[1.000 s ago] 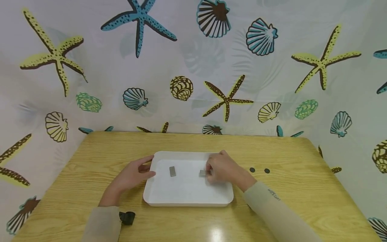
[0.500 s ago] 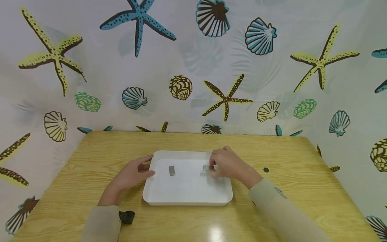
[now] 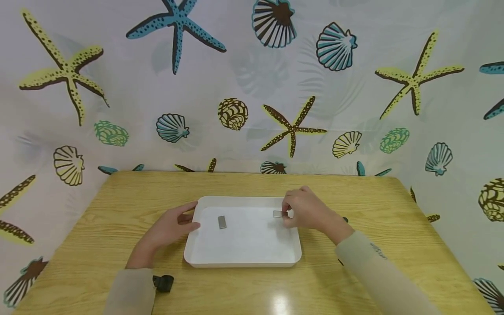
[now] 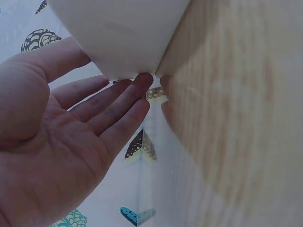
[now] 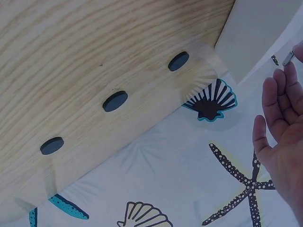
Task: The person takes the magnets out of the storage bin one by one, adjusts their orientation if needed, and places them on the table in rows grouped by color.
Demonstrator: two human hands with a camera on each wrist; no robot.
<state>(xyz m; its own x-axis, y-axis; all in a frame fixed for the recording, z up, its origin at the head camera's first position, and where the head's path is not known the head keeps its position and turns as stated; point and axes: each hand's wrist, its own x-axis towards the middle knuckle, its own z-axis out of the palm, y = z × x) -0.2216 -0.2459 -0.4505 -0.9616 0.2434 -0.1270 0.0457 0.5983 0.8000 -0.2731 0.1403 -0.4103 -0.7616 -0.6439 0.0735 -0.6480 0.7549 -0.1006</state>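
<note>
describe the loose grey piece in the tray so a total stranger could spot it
On the wooden table sits a shallow white tray, touched at one end by the left hand. Toward that end, on the tray's floor, lies a small grey rectangle. Its look-alike is pinched in the right hand; this one lies untouched.

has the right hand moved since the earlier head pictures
Yes. In the head view, judged against the white tray, the right hand has moved toward the tray's far right corner, pinching a small grey piece.
</note>
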